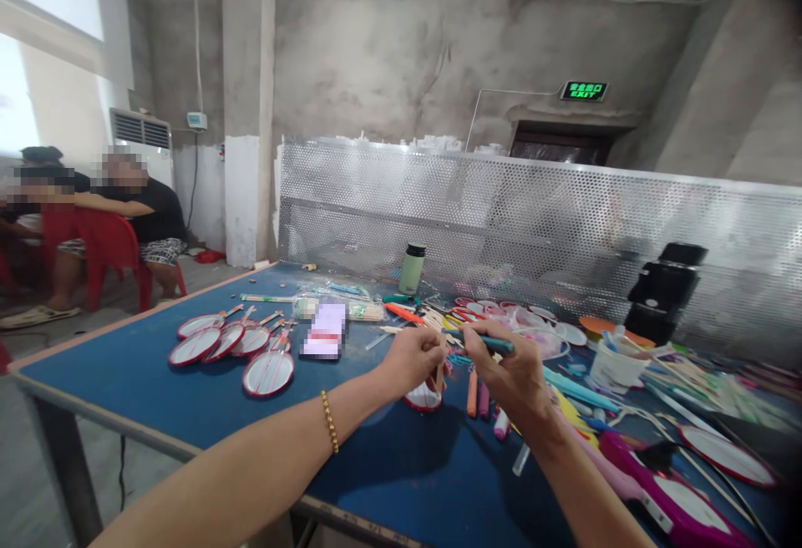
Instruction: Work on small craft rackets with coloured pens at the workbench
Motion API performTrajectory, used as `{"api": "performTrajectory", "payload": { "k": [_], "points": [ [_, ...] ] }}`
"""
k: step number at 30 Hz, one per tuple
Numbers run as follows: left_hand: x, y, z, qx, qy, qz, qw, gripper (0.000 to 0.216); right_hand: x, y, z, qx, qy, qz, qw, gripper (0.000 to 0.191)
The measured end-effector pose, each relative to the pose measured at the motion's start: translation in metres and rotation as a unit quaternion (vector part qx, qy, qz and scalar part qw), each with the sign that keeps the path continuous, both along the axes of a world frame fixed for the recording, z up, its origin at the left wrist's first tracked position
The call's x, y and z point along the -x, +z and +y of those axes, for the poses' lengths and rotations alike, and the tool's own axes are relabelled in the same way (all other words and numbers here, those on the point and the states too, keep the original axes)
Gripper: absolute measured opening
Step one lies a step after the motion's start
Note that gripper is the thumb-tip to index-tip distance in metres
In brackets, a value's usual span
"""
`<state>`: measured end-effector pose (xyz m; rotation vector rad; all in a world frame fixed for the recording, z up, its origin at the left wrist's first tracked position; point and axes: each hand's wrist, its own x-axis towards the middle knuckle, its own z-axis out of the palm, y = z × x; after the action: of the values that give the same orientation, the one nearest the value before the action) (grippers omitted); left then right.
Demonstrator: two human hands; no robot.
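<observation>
At the blue table (pixel 156 402) a person works with both hands close together; the left hand (pixel 414 357), a gold bracelet (pixel 329 423) behind its wrist, has its grip pinched tight on a pale stick (pixel 439 378); a red-rimmed disc (pixel 423 399) shows just under those fingers, partly covered by them, and I cannot tell whether it touches the table; the right hand (pixel 505 364) has its grip clamped round a teal tool (pixel 494 342), whose tip reaches toward the left fingertips; whether tip and stick touch, I cannot tell.

To the left of the hands lie more red-rimmed discs with handles, a few overlapping, the nearest disc (pixel 267 374) well apart from the left hand; a phone (pixel 324 331) lies between them and the hands; a green bottle (pixel 412 271) stands upright beyond; an orange marker (pixel 472 393) lies near the right wrist, a white tub (pixel 617 368) stands farther right, and a purple gadget (pixel 677 494) fills the near right corner; a perforated screen (pixel 388 197) runs behind everything.
</observation>
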<state>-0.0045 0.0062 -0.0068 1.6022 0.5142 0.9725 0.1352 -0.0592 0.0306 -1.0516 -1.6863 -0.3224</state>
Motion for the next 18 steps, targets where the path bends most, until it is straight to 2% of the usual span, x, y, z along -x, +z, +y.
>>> {"api": "performTrajectory", "payload": {
  "k": [18],
  "points": [
    [0.0002,-0.0002,-0.0001,-0.006,0.004,-0.001,1.0,0.012,-0.0009,-0.001,0.0003,0.001,0.003,-0.008,1.0,0.024]
  ]
}}
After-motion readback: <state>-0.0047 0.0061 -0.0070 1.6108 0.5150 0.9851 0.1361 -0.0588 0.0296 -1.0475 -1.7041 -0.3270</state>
